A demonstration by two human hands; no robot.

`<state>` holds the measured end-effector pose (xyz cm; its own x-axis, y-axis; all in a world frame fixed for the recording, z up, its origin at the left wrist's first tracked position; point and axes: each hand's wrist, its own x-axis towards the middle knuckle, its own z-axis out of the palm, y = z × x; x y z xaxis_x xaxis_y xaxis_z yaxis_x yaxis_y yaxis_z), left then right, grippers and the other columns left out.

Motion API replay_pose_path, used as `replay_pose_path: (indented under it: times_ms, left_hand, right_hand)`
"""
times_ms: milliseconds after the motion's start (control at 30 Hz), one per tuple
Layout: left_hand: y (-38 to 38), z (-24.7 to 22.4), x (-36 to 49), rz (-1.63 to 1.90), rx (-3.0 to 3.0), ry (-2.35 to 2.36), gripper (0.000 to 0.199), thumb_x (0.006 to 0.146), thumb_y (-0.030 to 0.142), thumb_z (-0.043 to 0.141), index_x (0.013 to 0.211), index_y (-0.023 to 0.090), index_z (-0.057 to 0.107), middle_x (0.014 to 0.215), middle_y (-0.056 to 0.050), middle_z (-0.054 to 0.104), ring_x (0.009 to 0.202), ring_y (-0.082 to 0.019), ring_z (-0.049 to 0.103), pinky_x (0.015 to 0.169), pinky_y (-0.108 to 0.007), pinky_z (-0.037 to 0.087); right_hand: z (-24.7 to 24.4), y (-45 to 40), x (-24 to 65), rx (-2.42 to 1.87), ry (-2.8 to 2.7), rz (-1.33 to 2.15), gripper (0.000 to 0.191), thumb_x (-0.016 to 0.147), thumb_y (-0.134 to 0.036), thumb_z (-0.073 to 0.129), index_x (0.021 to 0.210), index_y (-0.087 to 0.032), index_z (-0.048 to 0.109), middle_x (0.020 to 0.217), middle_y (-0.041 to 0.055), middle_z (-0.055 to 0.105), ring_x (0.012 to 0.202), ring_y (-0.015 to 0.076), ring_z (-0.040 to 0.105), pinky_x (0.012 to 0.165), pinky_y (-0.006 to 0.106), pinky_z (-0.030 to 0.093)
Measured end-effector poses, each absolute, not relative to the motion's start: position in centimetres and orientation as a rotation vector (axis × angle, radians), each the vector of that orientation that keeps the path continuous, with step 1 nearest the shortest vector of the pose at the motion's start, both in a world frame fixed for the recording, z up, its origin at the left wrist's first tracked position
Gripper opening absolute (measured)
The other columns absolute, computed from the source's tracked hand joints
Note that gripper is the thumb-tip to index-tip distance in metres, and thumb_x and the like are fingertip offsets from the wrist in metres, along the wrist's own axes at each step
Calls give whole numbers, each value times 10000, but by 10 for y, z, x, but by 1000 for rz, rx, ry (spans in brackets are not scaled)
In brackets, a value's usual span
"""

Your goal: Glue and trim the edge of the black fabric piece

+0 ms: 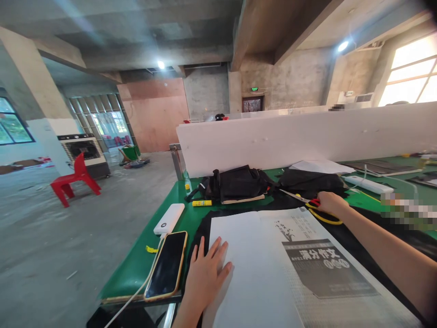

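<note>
Green tabletop point(131, 269) is carrying the book point(249, 259) by its near edge; I'm resting the left hand point(206, 273) on a page, fingers spread, while the right hand point(330, 203) is gripping scissors point(302, 198) at the book's far-right corner.

The place looks like a large, half-finished hall set up as a shared workroom. A raw grey concrete ceiling point(191, 18) with thick exposed beams point(254, 27) spans it, above a dusty, bare grey floor point(102, 241) and a stained, unpainted concrete back wall point(293, 86). A small lit green sign point(254, 89) hangs over a dark door point(252, 105). A long green-topped table point(119, 273) with a white upright divider panel point(290, 139), a red plastic chair point(81, 175) and a boxy floor-standing air cooler point(85, 155) furnish it.
</note>
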<state>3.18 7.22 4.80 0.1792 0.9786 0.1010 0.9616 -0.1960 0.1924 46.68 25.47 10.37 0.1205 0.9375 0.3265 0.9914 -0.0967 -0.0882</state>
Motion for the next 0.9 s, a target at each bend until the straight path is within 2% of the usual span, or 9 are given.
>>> replay_pose_path:
  times_ms: [100,167,267,300,367,500,633,767,900]
  left_hand:
    - [71,47,32,330,2345,1932,566,832,640,172,1356,439,245,1448,166,209,1353,-350,52,1069,-562,162]
    - [71,46,31,356,2351,1923,564,836,633,183,1356,428,258,1448,155,225,1351,-355,53,1068,-565,157]
    - [71,42,31,393,2363,1917,551,848,609,205,1359,411,265,1447,137,246,1351,-356,58,1067,-574,145]
    - [71,41,31,403,2367,1920,546,852,598,216,1360,406,265,1447,132,253,1350,-355,63,1065,-575,145]
    - [71,39,31,417,2383,1933,546,854,582,247,1365,390,266,1445,112,272,1349,-355,76,1062,-575,150]
    - [69,38,32,443,2393,1962,571,844,595,262,1364,361,289,1436,81,305,1345,-356,101,1060,-570,160]
    - [66,41,32,489,2360,1958,591,831,630,235,1353,364,314,1431,114,302,1345,-348,110,1070,-556,165]
    - [65,44,32,528,2346,1955,581,834,629,232,1345,370,327,1427,131,304,1346,-341,114,1076,-550,169]
    - [65,43,32,540,2344,1954,579,830,631,245,1339,371,336,1424,129,310,1348,-334,112,1078,-547,169]
  right_hand:
    - [119,247,427,-1959,-1993,-226,243,736,-259,563,929,-113,586,871,136,640,759,220,587,627,274,384]
    - [124,240,386,-1773,-2119,-160,279,808,-300,477,1031,-154,560,962,96,639,833,188,585,680,245,396]
    - [114,230,314,-1476,-2373,2,250,851,-311,413,993,-218,596,993,21,648,870,135,583,727,196,402]
    - [108,229,292,-1394,-2458,60,234,849,-287,415,944,-233,622,968,0,657,860,121,586,728,183,403]
    - [93,229,252,-1284,-2561,134,268,852,-215,395,964,-245,636,1020,-6,648,929,111,572,781,173,393]
    - [65,238,203,-1343,-2562,126,294,837,-185,418,1074,-171,592,1155,92,577,1069,178,506,877,252,358]
    - [50,247,180,-1537,-2428,41,428,825,-307,459,1186,-79,484,1182,206,518,1092,291,457,860,381,345]
    - [50,251,170,-1587,-2341,-35,504,759,-397,544,1147,-78,507,1139,213,533,1104,323,407,907,439,263]
    - [54,252,163,-1458,-2405,-20,243,762,-314,553,952,-185,632,1024,97,607,1060,248,449,903,359,267]
